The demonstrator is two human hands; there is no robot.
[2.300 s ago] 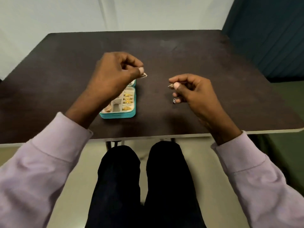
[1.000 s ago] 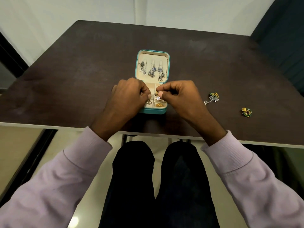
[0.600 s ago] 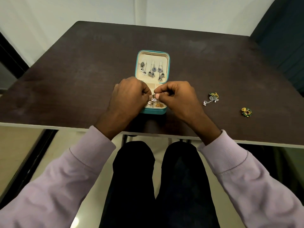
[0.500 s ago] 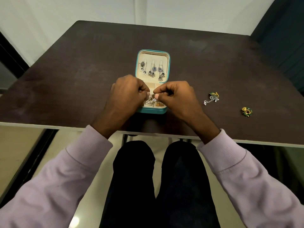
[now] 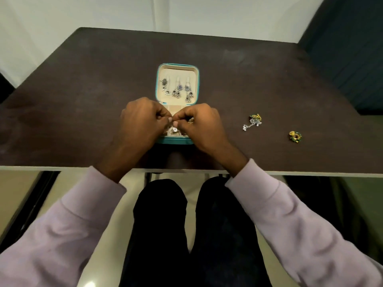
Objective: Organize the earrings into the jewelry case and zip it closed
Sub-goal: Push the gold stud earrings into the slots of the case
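Observation:
A teal jewelry case [image 5: 198,83] lies open on the dark table, its lid panel holding several silver and blue drop earrings [image 5: 178,90]. Both hands hover over the case's lower tray. My left hand [image 5: 141,123] and my right hand [image 5: 200,125] have curled fingers whose tips meet over a small sparkling earring [image 5: 174,130]. Which hand pinches it is hard to make out. Gold pieces lie in the tray beneath. A silver-and-yellow earring [image 5: 253,121] and a gold-and-green earring [image 5: 295,136] lie loose on the table to the right.
The dark brown table [image 5: 83,100] ends just below the case at its white front edge [image 5: 62,168]. My knees sit under it. A white wall stands behind, a dark teal panel [image 5: 342,38] at the right.
Both hands came in from apart to meet over the case's tray. In the last second the fingertips closed together and the sparkling earring sank slightly toward the tray.

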